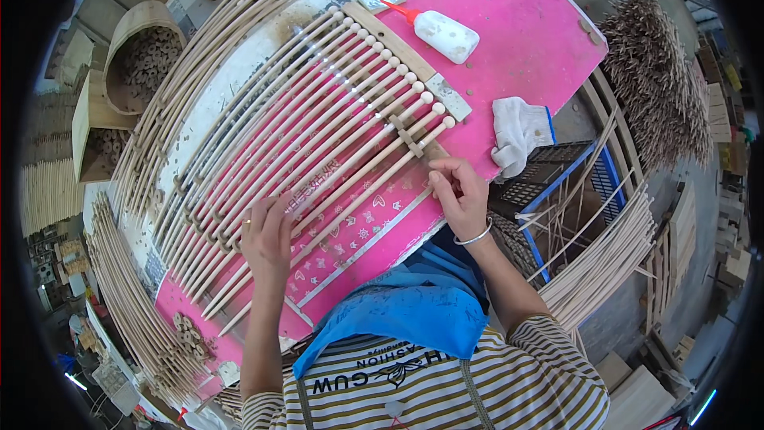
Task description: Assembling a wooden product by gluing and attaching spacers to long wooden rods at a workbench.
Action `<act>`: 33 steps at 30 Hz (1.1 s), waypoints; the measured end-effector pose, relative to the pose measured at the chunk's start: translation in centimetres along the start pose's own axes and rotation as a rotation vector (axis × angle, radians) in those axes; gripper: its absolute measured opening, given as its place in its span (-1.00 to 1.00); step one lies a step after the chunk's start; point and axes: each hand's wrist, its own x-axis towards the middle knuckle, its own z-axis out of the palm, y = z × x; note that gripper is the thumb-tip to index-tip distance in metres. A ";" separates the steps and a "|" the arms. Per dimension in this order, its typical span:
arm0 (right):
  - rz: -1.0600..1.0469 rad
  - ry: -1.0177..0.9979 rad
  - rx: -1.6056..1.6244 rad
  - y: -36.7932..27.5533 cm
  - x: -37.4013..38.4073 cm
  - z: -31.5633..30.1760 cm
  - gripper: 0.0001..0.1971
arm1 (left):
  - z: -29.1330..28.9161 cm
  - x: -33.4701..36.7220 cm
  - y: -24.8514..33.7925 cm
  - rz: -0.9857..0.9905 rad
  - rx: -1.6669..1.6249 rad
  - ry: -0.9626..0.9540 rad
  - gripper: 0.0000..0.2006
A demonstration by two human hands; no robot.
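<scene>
Many slim wooden sticks with round ball ends (426,98) lie side by side, slanting across the pink board (525,32). My left hand (268,231) is over the middle of the nearest sticks, its fingers curled downward; its fingertips and anything in them are hidden. Just beyond the ball end of the front stick, my right hand (461,191) holds thumb and forefinger together in a pinch. Too little shows to name anything in that pinch. A small notched wooden crosspiece (407,137) sits across the front sticks near their balls. More small wooden pieces (227,235) are on the sticks by the left hand.
Behind the balls runs a flat wooden strip (390,40). A white squeeze bottle with a red nozzle (446,36) and a white glove (519,134) lie on the board. Baskets (549,183) and stick bundles (656,80) stand at right; a round container (131,28) of wooden pieces is at left.
</scene>
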 end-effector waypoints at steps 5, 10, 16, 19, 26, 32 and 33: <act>-0.024 0.028 0.032 0.1 0.1 0.4 -0.84 | -0.1 -0.1 -1.1 0.032 0.103 -0.043 -0.72; 0.002 -0.003 0.025 0.0 0.3 0.1 -0.83 | 0.1 -0.3 -0.6 0.064 0.056 0.001 -0.72; -0.166 0.018 -0.214 -1.9 2.0 0.2 -0.73 | -0.2 -1.8 2.7 0.164 -0.076 -0.131 -0.63; -0.246 0.013 -0.314 -1.7 2.9 0.3 -0.66 | 0.6 -2.4 2.8 0.158 -0.067 -0.176 -0.63; -0.388 -0.025 -0.513 -1.5 3.7 0.5 -0.68 | 1.1 -2.5 2.8 0.162 -0.087 -0.158 -0.66; -0.385 -0.005 -0.502 -1.4 3.8 0.7 -0.70 | 1.1 -2.6 2.6 0.146 -0.087 -0.167 -0.64; -0.389 -0.005 -0.497 -1.4 3.9 0.6 -0.71 | 1.1 -2.5 2.7 0.146 -0.087 -0.169 -0.63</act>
